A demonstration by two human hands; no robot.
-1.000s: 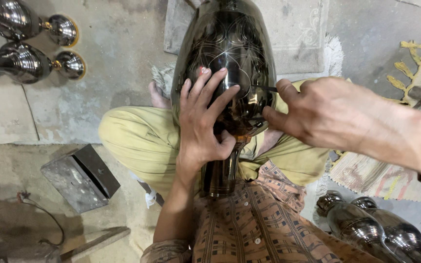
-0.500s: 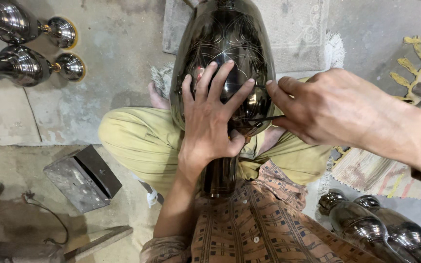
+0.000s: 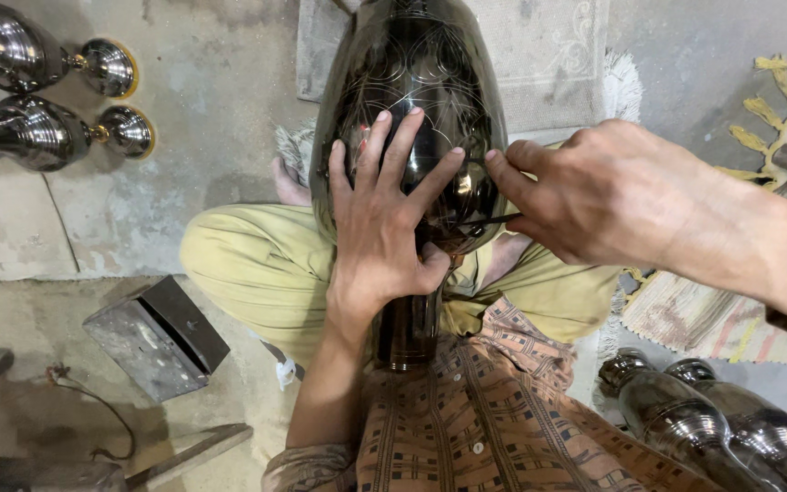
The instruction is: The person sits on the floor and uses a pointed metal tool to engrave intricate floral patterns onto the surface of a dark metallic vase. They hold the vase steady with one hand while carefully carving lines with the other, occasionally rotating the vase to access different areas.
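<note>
The large dark metal vase (image 3: 412,82) lies across the seated person's lap, its narrow neck toward the patterned shirt (image 3: 494,428) and its engraved belly pointing away over the yellow-green trousers (image 3: 257,273). The left hand (image 3: 384,228) rests flat on the belly of the vase, fingers spread wide, gripping nothing. The right hand (image 3: 594,191) is closed around a thin dark engraving tool (image 3: 485,221), pinched between thumb and fingers, with the tip touching the vase surface just beside the left thumb. Left of the vase, a grey metal block (image 3: 157,337) sits on the concrete floor (image 3: 184,91), and two polished vessels (image 3: 38,91) lie farther off. Right of the vase neck, two more dark vases (image 3: 703,419) lie side by side near a fringed rug (image 3: 712,310).
</note>
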